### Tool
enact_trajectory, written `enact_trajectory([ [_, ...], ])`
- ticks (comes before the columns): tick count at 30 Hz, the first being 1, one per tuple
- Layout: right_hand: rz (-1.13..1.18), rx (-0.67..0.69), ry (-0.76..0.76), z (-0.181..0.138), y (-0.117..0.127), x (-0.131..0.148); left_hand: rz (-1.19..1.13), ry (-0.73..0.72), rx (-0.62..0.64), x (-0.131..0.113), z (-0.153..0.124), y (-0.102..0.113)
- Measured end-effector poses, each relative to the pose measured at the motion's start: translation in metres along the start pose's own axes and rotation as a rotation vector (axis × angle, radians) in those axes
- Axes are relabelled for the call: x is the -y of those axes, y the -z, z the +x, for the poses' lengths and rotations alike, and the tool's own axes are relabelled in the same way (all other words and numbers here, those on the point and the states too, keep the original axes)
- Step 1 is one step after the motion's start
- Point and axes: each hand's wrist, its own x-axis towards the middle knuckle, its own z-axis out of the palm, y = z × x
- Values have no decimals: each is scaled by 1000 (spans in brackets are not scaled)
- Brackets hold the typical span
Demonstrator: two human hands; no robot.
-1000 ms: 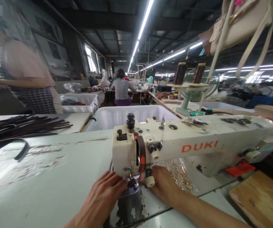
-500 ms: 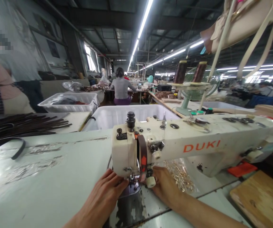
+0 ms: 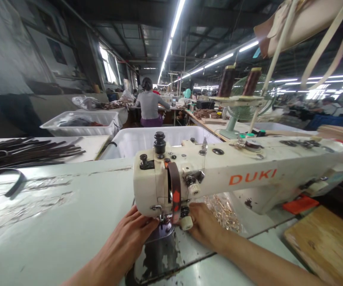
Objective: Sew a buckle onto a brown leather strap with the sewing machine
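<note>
We are seeing a bundle of dark straps [image 3: 25, 153] lying at the tabletop's far left edge, with one curved strap [image 3: 12, 183] resting just in front of it. Beyond the far edge, a white bin [image 3: 135, 143] is standing beside another white tub [image 3: 78, 125], and a seated person in grey [image 3: 150, 109] is working further back. At the right edge a wooden board [image 3: 323, 246] is lying, while two brown thread spools [image 3: 239, 81] are standing before a green fan [image 3: 249, 103].

A sewing factory: an industrial sewing machine [image 3: 219, 174], long worktables [image 3: 55, 222], plastic bins [image 3: 129, 145], thread cones [image 3: 226, 81], strip lights [image 3: 171, 28], other workers [image 3: 149, 107].
</note>
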Motion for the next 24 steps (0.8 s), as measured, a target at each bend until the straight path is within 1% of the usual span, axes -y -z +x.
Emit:
enact_trajectory([
  [4,-18,10,-5,1,0,0,4,14,10,1,1,1],
  [8,-24,29,-5,1,-2,-5,-10,-28,-9,4,-1,1],
  [11,-25,33,-36,1,-1,-5,24,-31,37,3,-3,3],
  [12,-36,39,-57,2,-1,-3,18,-27,34,1,-3,4],
  [15,-138,53,-139,5,-4,3,-49,-12,-21,-6,-4,5],
  [18,-234,33,-184,7,-12,10,-100,-10,-69,-19,-5,4],
  [21,-286,12,-166,6,-20,15,-117,-15,-89,-34,-7,4],
  [24,-390,42,-102,-2,-16,21,-111,-38,-70,-46,-12,7],
])
